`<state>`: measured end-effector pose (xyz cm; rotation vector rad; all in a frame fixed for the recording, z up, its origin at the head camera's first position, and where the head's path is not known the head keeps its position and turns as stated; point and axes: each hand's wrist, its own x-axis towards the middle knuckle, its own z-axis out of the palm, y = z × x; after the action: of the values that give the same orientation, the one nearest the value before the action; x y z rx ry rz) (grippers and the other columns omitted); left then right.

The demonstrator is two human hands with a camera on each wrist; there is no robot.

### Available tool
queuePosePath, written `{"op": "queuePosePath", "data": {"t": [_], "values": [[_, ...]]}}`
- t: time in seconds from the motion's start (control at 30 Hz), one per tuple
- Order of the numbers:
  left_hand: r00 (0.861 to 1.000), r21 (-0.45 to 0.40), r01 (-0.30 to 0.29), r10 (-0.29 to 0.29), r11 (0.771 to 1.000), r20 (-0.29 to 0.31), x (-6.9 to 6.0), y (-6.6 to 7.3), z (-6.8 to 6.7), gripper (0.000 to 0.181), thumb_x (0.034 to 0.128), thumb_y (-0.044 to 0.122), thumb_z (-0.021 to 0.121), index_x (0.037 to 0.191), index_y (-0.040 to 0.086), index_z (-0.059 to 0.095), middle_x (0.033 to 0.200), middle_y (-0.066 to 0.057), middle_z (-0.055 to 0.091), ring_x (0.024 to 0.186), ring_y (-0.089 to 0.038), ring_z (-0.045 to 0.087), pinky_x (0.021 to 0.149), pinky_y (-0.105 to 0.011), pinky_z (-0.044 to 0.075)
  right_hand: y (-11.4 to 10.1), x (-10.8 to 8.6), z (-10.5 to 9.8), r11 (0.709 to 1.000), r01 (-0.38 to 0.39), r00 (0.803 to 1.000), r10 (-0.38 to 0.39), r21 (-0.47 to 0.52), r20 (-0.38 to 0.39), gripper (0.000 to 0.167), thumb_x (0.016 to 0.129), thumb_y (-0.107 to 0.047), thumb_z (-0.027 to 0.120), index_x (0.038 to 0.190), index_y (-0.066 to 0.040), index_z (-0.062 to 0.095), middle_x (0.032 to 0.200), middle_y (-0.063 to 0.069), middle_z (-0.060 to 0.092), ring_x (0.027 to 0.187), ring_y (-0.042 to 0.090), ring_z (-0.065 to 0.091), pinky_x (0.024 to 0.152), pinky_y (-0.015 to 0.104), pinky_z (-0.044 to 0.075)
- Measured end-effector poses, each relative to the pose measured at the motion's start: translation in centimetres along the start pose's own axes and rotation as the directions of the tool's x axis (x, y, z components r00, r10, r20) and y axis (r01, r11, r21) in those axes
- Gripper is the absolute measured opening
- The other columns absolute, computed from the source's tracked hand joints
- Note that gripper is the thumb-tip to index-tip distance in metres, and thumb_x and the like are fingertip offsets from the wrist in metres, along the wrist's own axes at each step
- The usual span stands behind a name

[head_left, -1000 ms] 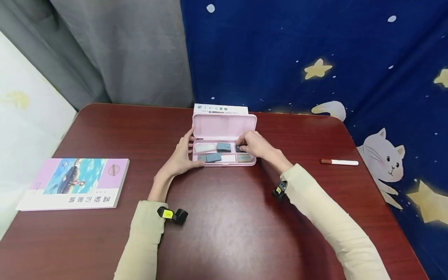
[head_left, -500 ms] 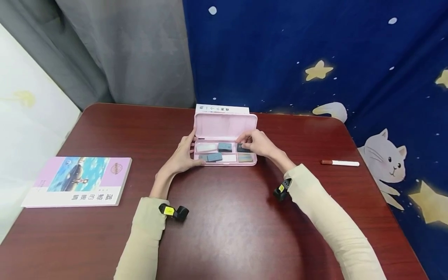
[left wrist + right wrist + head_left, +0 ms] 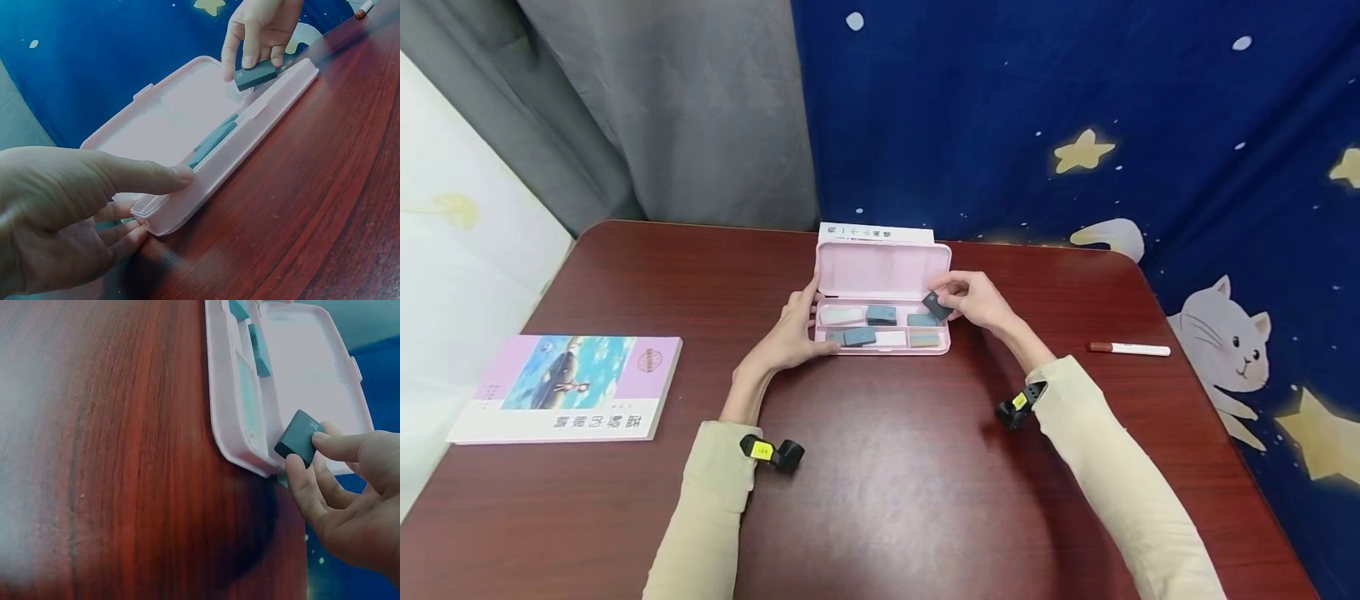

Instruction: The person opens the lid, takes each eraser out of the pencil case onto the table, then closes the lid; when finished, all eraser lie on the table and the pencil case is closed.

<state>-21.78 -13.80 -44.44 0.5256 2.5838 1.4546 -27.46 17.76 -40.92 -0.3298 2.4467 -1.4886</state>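
A pink pencil case [image 3: 883, 353] stands with its lid [image 3: 880, 268] raised, and erasers in blue-grey and white lie in its compartments. My left hand [image 3: 788, 333] holds the case's left end, the thumb against the front wall and the other fingers around the end and up by the lid. In my right hand [image 3: 979, 302] a small black eraser [image 3: 936, 305] is pinched between thumb and fingers, above the case's right end. The right wrist view shows pale print on this eraser [image 3: 299, 437]. A blue-grey eraser [image 3: 922, 320] shows in the back right compartment below it.
Behind the lid stands a white book or box [image 3: 876, 232] with printed characters. A book with a whale cover [image 3: 568, 387] lies at the left of the table [image 3: 880, 467]. A white marker with a brown cap [image 3: 1127, 349] lies at the right. Curtains hang behind.
My right hand has lifted the black eraser out of the back right compartment and moved up and to the right, uncovering a blue-grey eraser there. My left hand stays at the case.
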Motion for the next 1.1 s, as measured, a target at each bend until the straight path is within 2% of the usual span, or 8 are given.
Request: {"op": "queuePosePath", "data": {"t": [0.13,0.37,0.53,0.7,0.97,1.1], "values": [[1.0,0.01,-0.014,0.014,1.0,0.003,0.2,0.0,0.1,0.118,0.0723,0.004,0.084,0.155,0.009,-0.001,0.132,-0.019,0.031,0.121,-0.033,0.031,0.102,-0.044,0.039,0.7,-0.5,-0.5,0.996,-0.02,0.998,0.025,0.092,-0.051,0.027,0.091,0.009,0.057,0.117,0.009,0.062,0.1,0.024,0.062,0.081,0.019,0.06,0.067,0.036,0.058],[1.0,0.018,-0.016,0.016,1.0,0.022,0.7,0.3,0.4,0.118,0.0737,0.006,0.083,0.155,0.01,-0.003,0.132,-0.02,0.03,0.123,-0.034,0.03,0.101,-0.046,0.038,1.5,-1.5,-1.4,0.976,-0.091,0.99,0.109,0.196,-0.084,0.03,0.093,0.008,0.055,0.122,0.012,0.057,0.111,0.029,0.058,0.078,0.017,0.061,0.067,0.032,0.058],[1.0,0.032,-0.016,0.015,0.999,0.027,0.6,0.3,0.3,0.117,0.0757,0.008,0.081,0.155,0.011,-0.005,0.133,-0.02,0.029,0.124,-0.034,0.029,0.102,-0.047,0.037,1.8,-1.7,-1.9,0.962,-0.134,0.977,0.168,0.238,-0.133,0.03,0.093,0.008,0.054,0.122,0.013,0.054,0.105,0.02,0.059,0.071,0.015,0.063,0.065,0.03,0.058],[0.999,0.054,-0.012,0.01,0.998,0.04,0.0,0.0,0.1,0.117,0.0775,0.011,0.08,0.155,0.011,-0.008,0.134,-0.02,0.028,0.123,-0.035,0.027,0.1,-0.049,0.034,2.3,-1.9,-1.6,0.942,-0.189,0.967,0.228,0.278,-0.115,0.032,0.093,0.007,0.053,0.124,0.013,0.052,0.102,0.019,0.059,0.068,0.016,0.063,0.065,0.03,0.058],[0.999,0.042,-0.017,0.015,0.999,0.033,-0.4,-0.2,-0.1,0.119,0.0764,0.009,0.082,0.155,0.012,-0.007,0.133,-0.021,0.03,0.122,-0.035,0.028,0.101,-0.049,0.036,3.4,-1.8,-0.9,0.913,-0.223,0.954,0.276,0.342,-0.117,0.028,0.087,0.006,0.061,0.115,0.01,0.056,0.085,0.01,0.064,0.065,0.015,0.063,0.065,0.031,0.058],[0.999,0.023,-0.026,0.026,0.999,0.032,-0.1,-0.1,-0.2,0.119,0.075,0.008,0.083,0.155,0.012,-0.005,0.133,-0.021,0.03,0.123,-0.035,0.029,0.103,-0.047,0.037,3.5,-1.8,-0.9,0.914,-0.215,0.955,0.271,0.345,-0.123,0.025,0.087,0.006,0.061,0.112,0.009,0.057,0.084,0.01,0.064,0.065,0.015,0.063,0.064,0.031,0.058]]}}
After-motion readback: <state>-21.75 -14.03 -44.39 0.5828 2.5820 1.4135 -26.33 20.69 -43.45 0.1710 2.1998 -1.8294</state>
